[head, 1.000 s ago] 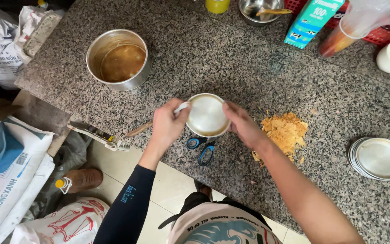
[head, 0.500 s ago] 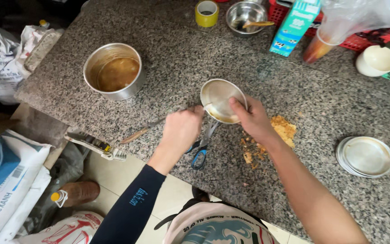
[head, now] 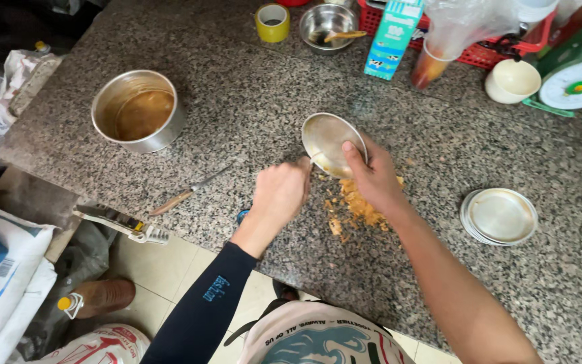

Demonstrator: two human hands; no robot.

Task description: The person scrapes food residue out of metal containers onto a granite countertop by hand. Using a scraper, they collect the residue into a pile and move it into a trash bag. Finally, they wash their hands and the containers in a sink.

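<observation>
My right hand grips a small round metal tin by its rim and holds it tilted on edge above the granite counter, its shiny inside facing me. Orange-brown crumbs lie heaped on the counter just beneath it. My left hand is closed in a fist against the tin's left rim, around a small utensil that is mostly hidden in the fist.
A steel pot with brown liquid stands at the left, a knife near the front edge. A stack of round tins lies at the right. At the back are a steel bowl, carton, white bowl and green scale.
The tin went from lying face down at the counter's front edge to tilted upright farther in. More crumbs lie under it now, and both hands followed it.
</observation>
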